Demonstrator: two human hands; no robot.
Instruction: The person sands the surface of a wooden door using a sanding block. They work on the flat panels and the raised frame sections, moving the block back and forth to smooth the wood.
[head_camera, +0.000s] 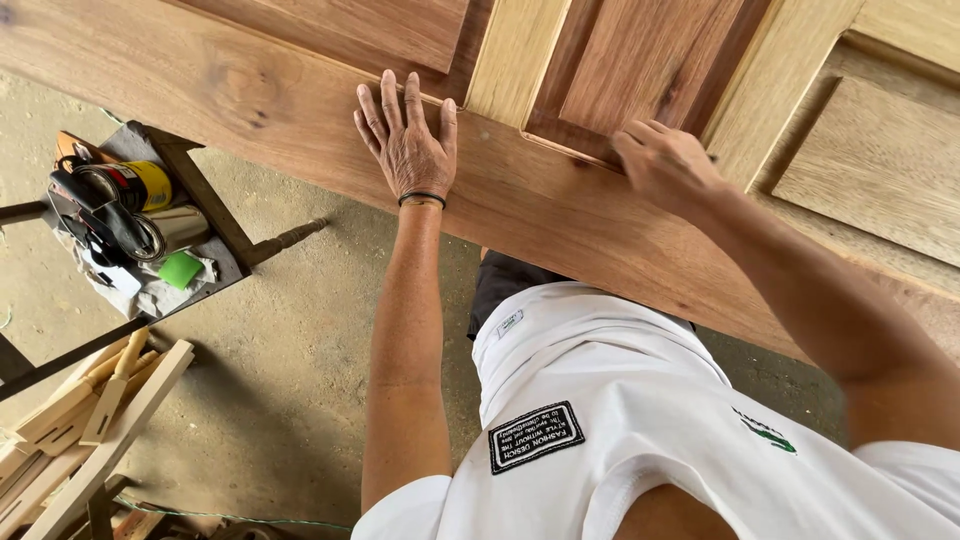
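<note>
left hand (408, 150) spread flat on reddish-brown panelled wooden door (300, 110), long axis left-right. right hand (665, 165) curled at recessed panel edge, grip contents not discernible; both touching.

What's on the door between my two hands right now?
In the head view, only bare wood: the door's lower rail runs between the flat left hand and the right hand, with the foot of a pale upright strip just above that stretch.

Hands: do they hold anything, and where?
Left hand lies flat and open on the wooden door. Right hand curls at a panel edge; any grip is unclear.
</note>
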